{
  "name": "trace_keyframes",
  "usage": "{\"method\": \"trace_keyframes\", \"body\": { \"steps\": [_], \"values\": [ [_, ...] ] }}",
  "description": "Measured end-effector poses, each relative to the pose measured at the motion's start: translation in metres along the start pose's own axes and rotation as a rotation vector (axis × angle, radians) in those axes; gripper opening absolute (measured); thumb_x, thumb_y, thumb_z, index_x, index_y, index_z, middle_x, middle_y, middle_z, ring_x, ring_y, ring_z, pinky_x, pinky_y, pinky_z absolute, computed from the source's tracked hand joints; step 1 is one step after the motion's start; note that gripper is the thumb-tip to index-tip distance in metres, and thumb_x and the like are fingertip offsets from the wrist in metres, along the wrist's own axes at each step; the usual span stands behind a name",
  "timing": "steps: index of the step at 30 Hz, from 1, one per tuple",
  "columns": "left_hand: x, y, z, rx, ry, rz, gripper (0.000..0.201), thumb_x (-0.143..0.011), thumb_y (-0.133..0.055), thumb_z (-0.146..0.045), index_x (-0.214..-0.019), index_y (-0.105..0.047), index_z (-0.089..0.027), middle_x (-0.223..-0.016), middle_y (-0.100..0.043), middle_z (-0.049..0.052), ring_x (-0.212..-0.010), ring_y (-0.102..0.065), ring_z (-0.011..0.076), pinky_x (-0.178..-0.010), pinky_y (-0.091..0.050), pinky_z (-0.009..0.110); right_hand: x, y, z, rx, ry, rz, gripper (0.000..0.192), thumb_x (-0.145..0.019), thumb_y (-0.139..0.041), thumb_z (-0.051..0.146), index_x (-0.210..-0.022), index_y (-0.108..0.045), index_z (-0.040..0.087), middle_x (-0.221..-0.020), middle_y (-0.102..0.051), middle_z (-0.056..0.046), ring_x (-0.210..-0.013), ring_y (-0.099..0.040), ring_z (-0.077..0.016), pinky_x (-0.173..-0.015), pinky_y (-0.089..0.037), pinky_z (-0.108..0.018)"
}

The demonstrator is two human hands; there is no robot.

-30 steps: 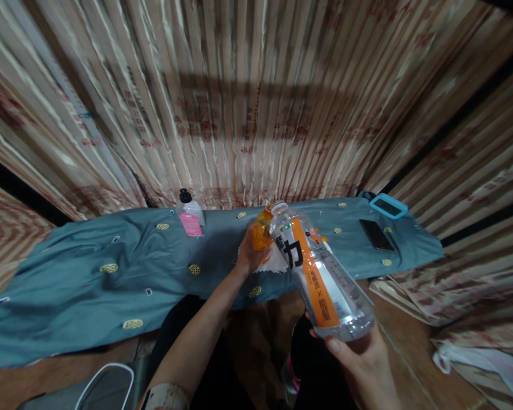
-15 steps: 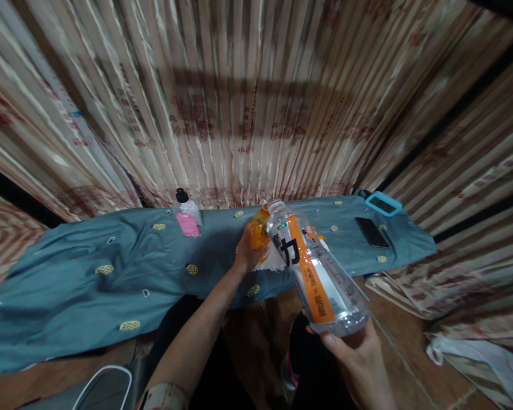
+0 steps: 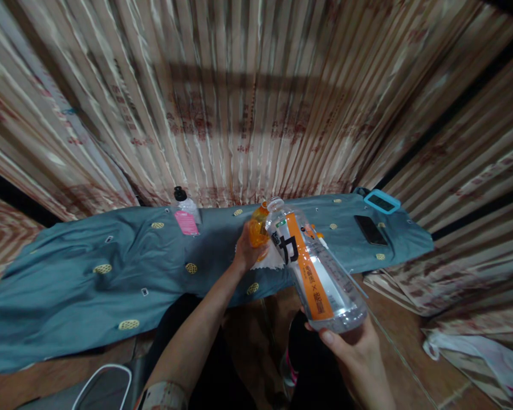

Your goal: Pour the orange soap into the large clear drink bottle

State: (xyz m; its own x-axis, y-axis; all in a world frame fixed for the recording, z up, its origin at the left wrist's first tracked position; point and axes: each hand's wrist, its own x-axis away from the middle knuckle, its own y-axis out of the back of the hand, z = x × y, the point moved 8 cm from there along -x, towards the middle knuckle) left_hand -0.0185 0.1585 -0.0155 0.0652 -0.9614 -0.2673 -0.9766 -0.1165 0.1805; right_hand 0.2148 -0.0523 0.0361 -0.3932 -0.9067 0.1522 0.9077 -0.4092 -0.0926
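We are holding the big clear bottle [image 3: 314, 267] in our right hand [image 3: 359, 356], grip closing around its base from below, thumb pressing on the bottom edge. The bottle is tilting away from us, its uncapped neck pointing up and forward, touching or just beside the small orange bottle [image 3: 257, 229]. It is wearing an orange and white label with dark characters; clear liquid is pooling low near the base, and most of the body is looking empty.

Our left hand [image 3: 245, 253] is wrapping around the small orange bottle, grip closed on its lower half, and is holding it over the table [image 3: 89, 285]. We are seeing orange through its wall, but we cannot tell how full it is. A white cloth or tissue [image 3: 273, 259] is lying on the table right under that hand.

The table is wearing a blue-grey cover with yellow round patches. Farther left a clear bottle with a black cap and pink label [image 3: 185, 213] is standing upright, well apart from both hands. At the right end a dark phone [image 3: 370, 230] is lying flat, and a blue-framed device [image 3: 382, 201] is sitting behind it. Striped curtains [image 3: 256, 102] are hanging behind the table.
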Motion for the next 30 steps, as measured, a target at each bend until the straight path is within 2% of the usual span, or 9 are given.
{"method": "trace_keyframes", "body": {
  "steps": [4, 7, 11, 14, 22, 25, 30],
  "values": [
    [0.000, -0.001, 0.002, 0.022, -0.001, 0.008, 0.070, -0.067, -0.083, -0.020, -0.131, -0.056, -0.024, -0.122, -0.073, 0.005, -0.110, -0.071, 0.0270, -0.102, -0.057, 0.045, -0.001, 0.002, -0.005, -0.009, 0.009, 0.009, 0.099, -0.045, -0.103, 0.044, -0.130, -0.059, 0.020, -0.106, -0.084, -0.012, -0.088, -0.082, -0.0298, -0.081, -0.067, -0.038],
    [0.000, 0.000, -0.001, 0.009, 0.001, 0.014, 0.072, -0.066, -0.083, -0.021, -0.133, -0.055, -0.023, -0.124, -0.072, 0.007, -0.114, -0.070, 0.0286, -0.104, -0.056, 0.046, -0.003, 0.005, -0.010, -0.018, 0.017, 0.040, 0.097, -0.052, -0.102, 0.042, -0.135, -0.057, 0.021, -0.112, -0.084, -0.012, -0.095, -0.082, -0.0298, -0.085, -0.066, -0.038],
    [0.002, 0.001, -0.008, -0.009, 0.004, 0.027, 0.069, -0.068, -0.082, -0.020, -0.132, -0.056, -0.022, -0.125, -0.072, 0.008, -0.113, -0.071, 0.0280, -0.105, -0.056, 0.045, -0.004, 0.005, -0.015, -0.037, -0.001, 0.101, 0.100, -0.052, -0.103, 0.038, -0.137, -0.053, 0.020, -0.112, -0.083, -0.014, -0.081, -0.082, -0.0315, -0.078, -0.069, -0.046],
    [0.003, 0.001, -0.013, -0.014, -0.002, 0.023, 0.064, -0.070, -0.081, -0.020, -0.129, -0.057, -0.022, -0.123, -0.074, 0.007, -0.110, -0.072, 0.0271, -0.101, -0.057, 0.043, -0.004, 0.005, -0.013, -0.062, -0.001, 0.106, 0.104, -0.050, -0.104, 0.038, -0.138, -0.051, 0.022, -0.122, -0.081, -0.016, -0.082, -0.082, -0.0332, -0.077, -0.070, -0.051],
    [0.002, 0.001, -0.010, -0.029, 0.005, 0.008, 0.066, -0.070, -0.082, -0.022, -0.130, -0.056, -0.022, -0.122, -0.074, 0.007, -0.106, -0.073, 0.0260, -0.097, -0.059, 0.041, 0.001, -0.002, -0.005, -0.061, -0.024, 0.084, 0.106, -0.045, -0.105, 0.040, -0.134, -0.052, 0.023, -0.104, -0.084, -0.010, -0.072, -0.081, -0.0289, -0.072, -0.068, -0.042],
    [0.002, 0.001, -0.010, -0.010, 0.007, 0.023, 0.065, -0.070, -0.082, -0.022, -0.130, -0.056, -0.023, -0.119, -0.075, 0.006, -0.103, -0.073, 0.0255, -0.095, -0.059, 0.040, 0.001, 0.000, -0.005, -0.036, -0.012, 0.052, 0.097, -0.047, -0.104, 0.041, -0.129, -0.055, 0.023, -0.105, -0.084, -0.009, -0.080, -0.082, -0.0267, -0.076, -0.067, -0.036],
    [0.003, 0.001, -0.010, 0.007, 0.000, 0.019, 0.064, -0.070, -0.082, -0.023, -0.128, -0.055, -0.023, -0.120, -0.074, 0.006, -0.107, -0.072, 0.0265, -0.100, -0.057, 0.042, -0.002, 0.004, -0.005, 0.015, -0.025, 0.000, 0.093, -0.041, -0.104, 0.041, -0.119, -0.058, 0.021, -0.098, -0.084, -0.010, -0.093, -0.082, -0.0310, -0.076, -0.066, -0.033]
  ]
}}
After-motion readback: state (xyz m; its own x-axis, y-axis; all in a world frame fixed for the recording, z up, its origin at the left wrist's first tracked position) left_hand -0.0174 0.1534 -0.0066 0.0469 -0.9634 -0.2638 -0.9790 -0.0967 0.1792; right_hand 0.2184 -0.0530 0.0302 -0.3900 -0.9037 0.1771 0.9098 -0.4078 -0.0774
